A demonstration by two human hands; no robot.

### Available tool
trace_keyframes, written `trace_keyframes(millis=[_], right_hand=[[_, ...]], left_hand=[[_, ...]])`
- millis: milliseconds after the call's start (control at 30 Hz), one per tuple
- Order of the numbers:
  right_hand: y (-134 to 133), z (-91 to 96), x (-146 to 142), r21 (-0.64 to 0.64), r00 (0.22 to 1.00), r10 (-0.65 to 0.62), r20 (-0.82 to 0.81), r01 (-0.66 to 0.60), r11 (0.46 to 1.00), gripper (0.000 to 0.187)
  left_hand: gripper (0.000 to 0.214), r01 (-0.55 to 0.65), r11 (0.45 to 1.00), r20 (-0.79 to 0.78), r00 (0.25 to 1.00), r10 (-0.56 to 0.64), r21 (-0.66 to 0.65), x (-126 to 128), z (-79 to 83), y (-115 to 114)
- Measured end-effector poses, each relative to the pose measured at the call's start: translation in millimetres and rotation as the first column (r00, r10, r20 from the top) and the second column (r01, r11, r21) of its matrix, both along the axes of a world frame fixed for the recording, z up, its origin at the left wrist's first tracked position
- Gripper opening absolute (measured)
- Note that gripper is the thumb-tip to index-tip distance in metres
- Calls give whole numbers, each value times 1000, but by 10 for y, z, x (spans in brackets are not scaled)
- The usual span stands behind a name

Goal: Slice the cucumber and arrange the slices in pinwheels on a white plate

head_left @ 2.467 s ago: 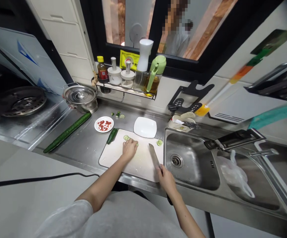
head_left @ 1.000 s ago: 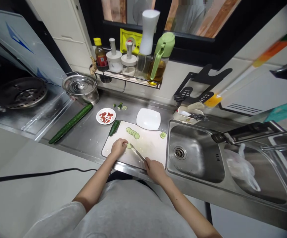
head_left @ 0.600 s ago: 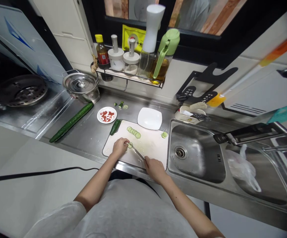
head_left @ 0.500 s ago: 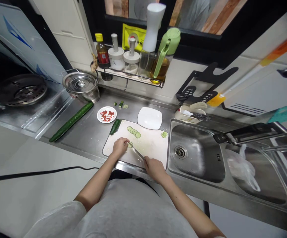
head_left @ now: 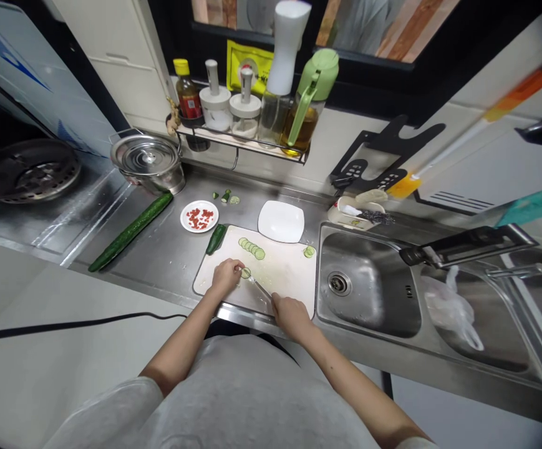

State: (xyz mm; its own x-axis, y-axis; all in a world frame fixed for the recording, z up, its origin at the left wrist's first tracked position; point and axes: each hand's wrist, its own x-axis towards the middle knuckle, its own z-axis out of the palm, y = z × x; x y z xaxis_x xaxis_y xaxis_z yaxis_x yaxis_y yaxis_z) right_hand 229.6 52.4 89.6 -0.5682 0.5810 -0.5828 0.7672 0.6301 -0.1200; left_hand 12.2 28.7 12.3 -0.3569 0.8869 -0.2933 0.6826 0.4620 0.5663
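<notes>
My left hand (head_left: 226,276) is closed over the front left of the white cutting board (head_left: 294,284), its fingertips pinching the edge of a cucumber slice (head_left: 246,273). In my right hand (head_left: 292,317) is the handle of a knife (head_left: 263,289), whose tip reaches the slice from the right. Behind the hands, a row of overlapping cucumber slices (head_left: 252,248) lies on the board. A few more slices (head_left: 309,252) rest at its right corner. A cut cucumber piece (head_left: 216,239) lies across the board's back left corner.
A white plate with red pieces (head_left: 199,216) and a white square dish (head_left: 280,222) stand behind the board. One whole cucumber (head_left: 131,232) lies left, near a lidded steel pot (head_left: 148,163). The sink (head_left: 368,293) adjoins on the right; a condiment rack (head_left: 247,141) hangs above.
The view has shifted slightly, so the surroundings sit a little further left. Both hands, the slice and the knife stay almost where they were.
</notes>
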Motion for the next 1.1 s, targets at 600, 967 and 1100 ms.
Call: trace_keyframes(millis=[600,967,1100], right_hand=[[-21,-20,-125,-102,996,-84,33,87,991,27],[-231,-65,119,-56,992,-119,53,122,991,27],[-260,-74,161,-48,988,-148,45,150,987,26]], left_hand=[[26,64,993,-66,995,-71,-100,3,85,51],[25,94,986,-131,985,-112,-137,44,156,91],[23,99,988,-133,985,-114,-117,81,171,93]])
